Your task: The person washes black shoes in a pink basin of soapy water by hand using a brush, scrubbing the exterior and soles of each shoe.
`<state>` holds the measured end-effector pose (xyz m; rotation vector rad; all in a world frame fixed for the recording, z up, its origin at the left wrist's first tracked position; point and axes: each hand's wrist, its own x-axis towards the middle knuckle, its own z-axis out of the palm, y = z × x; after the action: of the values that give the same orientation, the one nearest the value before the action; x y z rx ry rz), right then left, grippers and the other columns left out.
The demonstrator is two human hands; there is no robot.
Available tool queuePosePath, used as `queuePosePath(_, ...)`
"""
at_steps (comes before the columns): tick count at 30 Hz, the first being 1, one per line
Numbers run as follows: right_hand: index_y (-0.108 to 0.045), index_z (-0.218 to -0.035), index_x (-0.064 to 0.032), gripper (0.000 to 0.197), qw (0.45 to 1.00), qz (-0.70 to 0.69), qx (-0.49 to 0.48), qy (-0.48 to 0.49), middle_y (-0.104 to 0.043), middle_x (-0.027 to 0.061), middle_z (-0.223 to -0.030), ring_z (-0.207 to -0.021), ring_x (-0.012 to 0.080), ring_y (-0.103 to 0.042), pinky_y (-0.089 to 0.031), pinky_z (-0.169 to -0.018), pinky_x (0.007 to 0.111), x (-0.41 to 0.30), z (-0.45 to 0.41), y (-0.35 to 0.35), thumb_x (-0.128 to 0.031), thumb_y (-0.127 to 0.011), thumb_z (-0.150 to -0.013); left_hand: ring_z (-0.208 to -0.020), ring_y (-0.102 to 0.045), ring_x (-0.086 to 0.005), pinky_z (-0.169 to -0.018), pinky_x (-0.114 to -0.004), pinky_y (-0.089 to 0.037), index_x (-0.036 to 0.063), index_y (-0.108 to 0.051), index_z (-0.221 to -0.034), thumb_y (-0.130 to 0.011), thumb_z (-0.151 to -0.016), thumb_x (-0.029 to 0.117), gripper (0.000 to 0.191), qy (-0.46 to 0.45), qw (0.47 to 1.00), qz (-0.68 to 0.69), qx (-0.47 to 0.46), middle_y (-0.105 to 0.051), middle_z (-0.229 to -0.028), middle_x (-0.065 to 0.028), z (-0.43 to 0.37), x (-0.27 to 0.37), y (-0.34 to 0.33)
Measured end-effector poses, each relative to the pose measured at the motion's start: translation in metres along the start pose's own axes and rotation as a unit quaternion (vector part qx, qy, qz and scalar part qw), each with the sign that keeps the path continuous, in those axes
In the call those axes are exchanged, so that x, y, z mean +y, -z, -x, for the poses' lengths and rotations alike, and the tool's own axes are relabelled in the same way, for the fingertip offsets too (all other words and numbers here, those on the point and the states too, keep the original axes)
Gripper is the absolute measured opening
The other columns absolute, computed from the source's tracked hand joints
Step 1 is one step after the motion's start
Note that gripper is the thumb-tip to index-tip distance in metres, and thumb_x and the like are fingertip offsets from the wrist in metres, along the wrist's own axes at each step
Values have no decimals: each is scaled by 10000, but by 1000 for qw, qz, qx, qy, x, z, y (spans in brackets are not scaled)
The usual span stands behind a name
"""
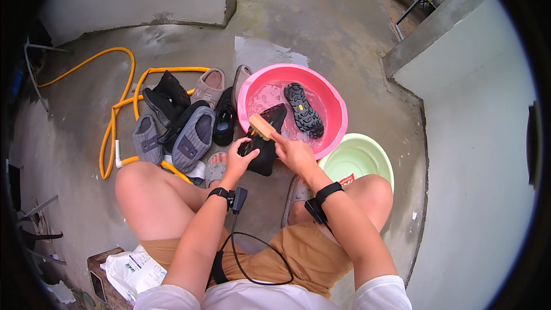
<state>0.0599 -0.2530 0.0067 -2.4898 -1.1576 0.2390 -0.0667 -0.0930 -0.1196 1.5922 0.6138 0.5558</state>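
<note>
A black shoe (263,161) is held by my left hand (239,158) at the near rim of a pink plastic basin (338,99). My right hand (297,153) grips a wooden-handled scrubbing brush (261,126), its bristles against the shoe's upper. Sudsy water covers the basin's bottom. Another shoe lies in it with its black lugged sole (304,110) facing up. To the right of the basin stands a pale green basin (381,155), partly hidden by my right knee.
Grey slippers (193,140), black shoes (224,120) and a beige slipper (211,87) crowd the concrete floor left of the basin. A yellow hose (112,127) loops around them. A white plastic bag (137,269) sits at lower left. White walls (469,137) flank the space.
</note>
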Motion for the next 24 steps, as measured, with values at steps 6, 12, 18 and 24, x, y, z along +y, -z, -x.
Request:
queuePosePath(6,-698,-1259,-225,343,998,8,24,-50,-699,227,-803,-753,408,-696,-563,-723,507,18,0,8,-281,-601,-934,-1125,-639,-310,-994,-399,-495,79,-686,-1150,-860,-726,307,512,-51,987,-151,-15,-643,-1215,-131,5,29,-23)
queuePosePath(12,-725,-1216,-238,332,996,37,18,-74,-715,221,-822,-784,401,-709,-573,-741,497,16,-3,21,-307,-599,-917,-1170,-584,-347,-1018,-458,-464,150,-682,-1171,-848,-709,366,536,-66,978,-195,-24,-596,-1307,-95,10,24,-19)
queuePosePath(18,-742,-1194,-228,338,999,9,-53,-6,-731,187,-873,-824,373,-716,-571,-802,486,6,1,31,-315,-585,-908,-1213,-504,-393,-1024,-472,-463,191,-652,-1245,-823,-740,364,560,-43,962,-267,-41,-525,-1405,-85,21,31,-24)
queuePosePath(24,-753,-1167,-233,303,994,98,-38,-25,-725,172,-828,-796,351,-715,-572,-725,472,2,0,35,-337,-599,-927,-1228,-492,-404,-1029,-488,-468,180,-642,-1271,-822,-755,364,577,-93,947,-304,-48,-499,-1435,-92,31,29,-24)
